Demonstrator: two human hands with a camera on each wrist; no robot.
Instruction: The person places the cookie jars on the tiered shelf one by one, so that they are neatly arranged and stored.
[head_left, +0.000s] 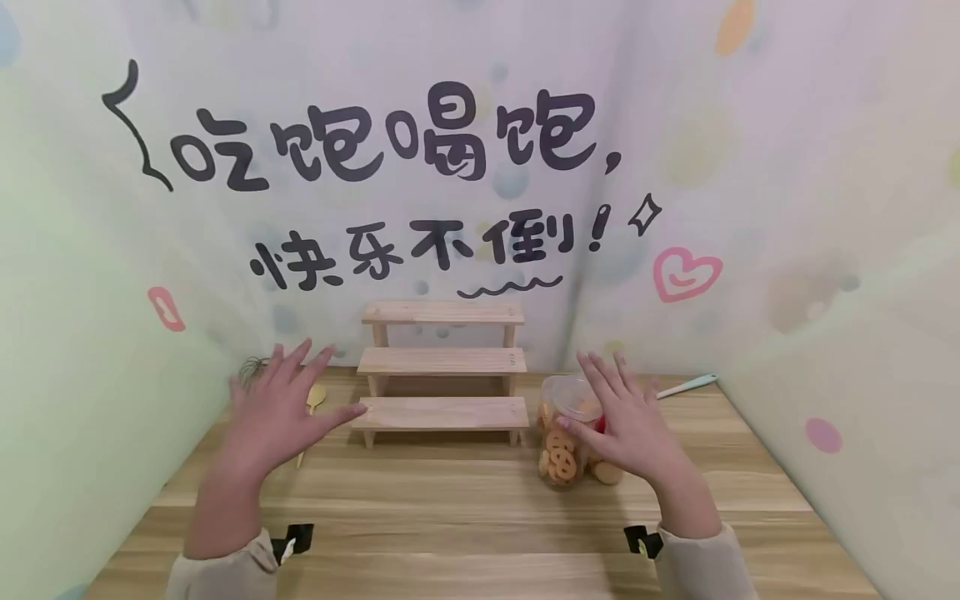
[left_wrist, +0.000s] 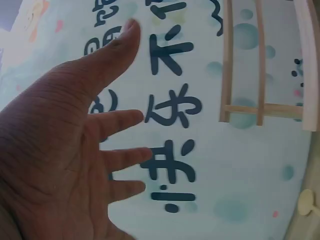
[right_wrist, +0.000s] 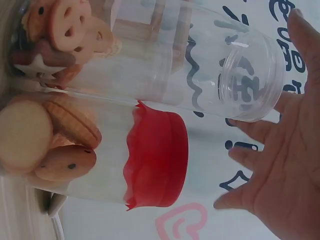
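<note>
My left hand (head_left: 273,421) hovers over the left of the table, fingers spread and holding nothing. In the head view its thumb tip overlaps the left end of the lowest step of a three-tier wooden stand (head_left: 442,412). My right hand (head_left: 633,425), fingers also spread, hangs over two clear plastic jars and partly hides them in the head view. One jar (right_wrist: 200,65) has a clear lid and holds pig-face and star-shaped cookies. Beside it, the other jar (right_wrist: 112,155) has a red wavy-edged lid (right_wrist: 160,155) and holds round cookies.
Behind the left hand lie a yellow spoon (head_left: 317,395) and a wire whisk (head_left: 253,368), partly covered. A utensil with a pale blue handle (head_left: 688,386) lies at the back right. A printed curtain (head_left: 450,50) closes off the back of the wooden table (head_left: 420,508).
</note>
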